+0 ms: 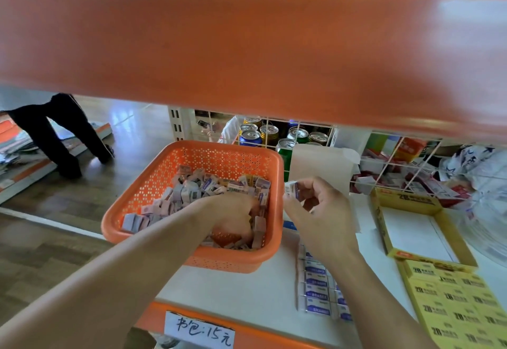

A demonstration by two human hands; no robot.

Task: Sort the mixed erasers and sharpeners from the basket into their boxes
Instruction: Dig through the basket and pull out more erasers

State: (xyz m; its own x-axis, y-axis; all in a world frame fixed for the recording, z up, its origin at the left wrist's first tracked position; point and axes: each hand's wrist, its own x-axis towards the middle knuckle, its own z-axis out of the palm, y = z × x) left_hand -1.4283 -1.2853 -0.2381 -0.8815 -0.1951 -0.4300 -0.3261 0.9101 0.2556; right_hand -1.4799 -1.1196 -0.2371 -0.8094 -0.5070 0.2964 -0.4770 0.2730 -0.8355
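A handwritten paper tag (199, 331) on the orange shelf edge (153, 314) reads "书包:15元", while "2B" is printed across the yellow erasers (455, 302) and the yellow box (406, 198).

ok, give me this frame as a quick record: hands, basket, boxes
left hand: in the basket among loose erasers, grip hidden
right hand: pinches one eraser, just right of the basket rim
basket: orange, on the white shelf
yellow box: open, white bottom showing, right of the right hand
blue-and-white erasers: rows under the right forearm
yellow erasers: packed rows, bottom right
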